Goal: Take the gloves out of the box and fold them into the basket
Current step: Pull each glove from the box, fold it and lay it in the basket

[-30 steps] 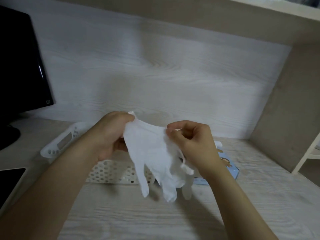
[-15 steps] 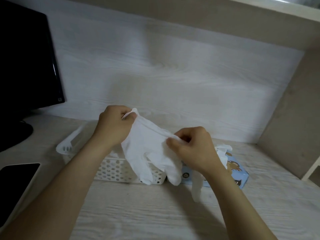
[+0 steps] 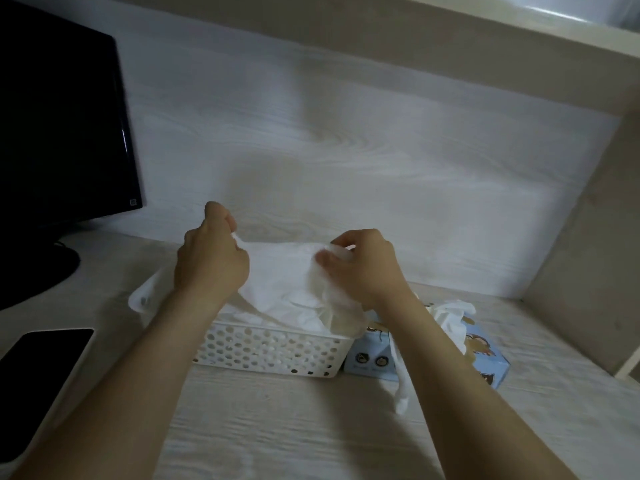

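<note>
White thin glove [image 3: 284,275] hangs stretched between two hands above the basket [image 3: 270,351]. The left hand [image 3: 211,261] has its fingers curled and pinches the glove's upper left corner. The right hand [image 3: 363,268] pinches the upper right edge between thumb and forefinger, its other fingers bent in. The glove's lower part sags down over the basket's far rim and right end, where it bunches in soft folds. More white material lies inside the basket under it; separate pieces cannot be told apart.

The basket is white plastic with round holes in its wall, and it stands on the desk [image 3: 277,427], pale with a wood grain. Just to its right, close against it, sits the box [image 3: 374,362], light blue. Its front face bears two small round dark emblems with a line of tiny lettering under them, too small to read. Cartoon figures in brown show on its top and on its right end. No brand name can be made out.

A second glove [image 3: 450,317] sticks up out of the box's top opening, and a narrow white strip of it hangs down past the front onto the desk.

At the far left stands a black monitor [image 3: 62,133], with a small square badge on its lower right corner, unreadable. A dark tablet [image 3: 41,368] lies flat near the left forearm.
</note>
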The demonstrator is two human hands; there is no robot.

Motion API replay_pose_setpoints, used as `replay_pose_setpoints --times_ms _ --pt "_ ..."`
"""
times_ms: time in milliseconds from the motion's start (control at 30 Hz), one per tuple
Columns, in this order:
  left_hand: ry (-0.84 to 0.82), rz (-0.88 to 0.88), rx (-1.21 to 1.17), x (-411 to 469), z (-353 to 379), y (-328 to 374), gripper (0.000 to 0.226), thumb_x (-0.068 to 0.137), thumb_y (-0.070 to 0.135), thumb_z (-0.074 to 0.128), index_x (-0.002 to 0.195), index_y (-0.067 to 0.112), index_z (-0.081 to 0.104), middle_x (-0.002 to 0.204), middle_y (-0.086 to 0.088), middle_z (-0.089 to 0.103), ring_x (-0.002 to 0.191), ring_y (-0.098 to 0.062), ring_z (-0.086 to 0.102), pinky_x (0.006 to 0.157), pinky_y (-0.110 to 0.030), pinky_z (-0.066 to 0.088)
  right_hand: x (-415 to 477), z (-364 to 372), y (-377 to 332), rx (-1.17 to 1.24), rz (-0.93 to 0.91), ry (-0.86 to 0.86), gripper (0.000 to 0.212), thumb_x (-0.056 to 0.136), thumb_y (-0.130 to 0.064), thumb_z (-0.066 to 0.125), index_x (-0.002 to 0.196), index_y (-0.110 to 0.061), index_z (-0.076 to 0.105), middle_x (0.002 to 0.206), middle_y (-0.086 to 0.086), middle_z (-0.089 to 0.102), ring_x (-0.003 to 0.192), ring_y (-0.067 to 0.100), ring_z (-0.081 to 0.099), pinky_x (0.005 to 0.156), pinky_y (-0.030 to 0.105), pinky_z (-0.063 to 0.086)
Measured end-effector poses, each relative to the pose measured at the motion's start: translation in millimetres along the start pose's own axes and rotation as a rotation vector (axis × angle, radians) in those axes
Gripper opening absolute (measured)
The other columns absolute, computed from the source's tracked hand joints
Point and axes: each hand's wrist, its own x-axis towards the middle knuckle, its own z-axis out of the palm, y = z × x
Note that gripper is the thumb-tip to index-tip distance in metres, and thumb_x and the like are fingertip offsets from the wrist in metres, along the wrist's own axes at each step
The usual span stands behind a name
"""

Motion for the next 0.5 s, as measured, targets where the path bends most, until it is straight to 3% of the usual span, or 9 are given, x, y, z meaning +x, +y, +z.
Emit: replay_pose_setpoints --times_ms 200,300,367,433,500 --pt "-0.139 -0.087 0.465 -3.9 -2.9 1.4 0.030 0.095 0.005 0.057 0.123 0.015 0.058 0.129 -0.016 0.053 0.115 -0.039 0.054 0.083 -0.042 0.045 2.1 12.6 -2.5 -0.289 -0.130 -0.055 0.038 0.090 -0.040 0.078 0.125 -0.030 0.070 0.119 0.002 0.068 0.111 0.024 0.065 0.087 0.037 0.056" --pt "-0.094 0.060 0.656 -3.3 -0.6 1.4 0.035 0.092 0.006 0.060 0.121 0.023 0.064 0.133 -0.013 0.046 0.124 -0.039 0.039 0.101 -0.045 0.039 -4.7 7.9 -6.6 -0.475 -0.242 -0.043 0.041 0.094 -0.042 0.073 0.133 -0.033 0.068 0.133 0.004 0.056 0.124 0.031 0.049 0.101 0.040 0.043" --pt "-0.134 0.197 0.560 -3.1 3.2 2.3 0.032 0.094 0.008 0.061 0.117 0.028 0.068 0.129 -0.009 0.050 0.122 -0.035 0.041 0.101 -0.042 0.040 -10.2 1.3 -10.3 -0.412 -0.287 -0.078 0.043 0.095 -0.044 0.070 0.136 -0.032 0.066 0.135 0.004 0.052 0.123 0.028 0.047 0.103 0.039 0.044" --pt "-0.303 0.229 0.370 -5.8 6.2 5.2 0.023 0.100 0.021 0.058 0.116 0.034 0.069 0.126 -0.004 0.059 0.122 -0.031 0.047 0.104 -0.041 0.042 -14.5 -6.3 -12.4 -0.279 -0.271 -0.218 0.044 0.093 -0.046 0.072 0.134 -0.030 0.069 0.127 0.000 0.058 0.112 0.018 0.056 0.092 0.032 0.049" --pt "-0.493 0.211 0.302 -9.1 11.2 6.4 0.024 0.104 0.038 0.051 0.123 0.041 0.064 0.132 -0.003 0.060 0.123 -0.029 0.052 0.109 -0.043 0.040 -17.8 -10.6 -11.2 -0.314 -0.232 -0.378 0.037 0.091 -0.037 0.074 0.127 -0.029 0.073 0.115 -0.005 0.067 0.099 0.012 0.062 0.080 0.024 0.049"
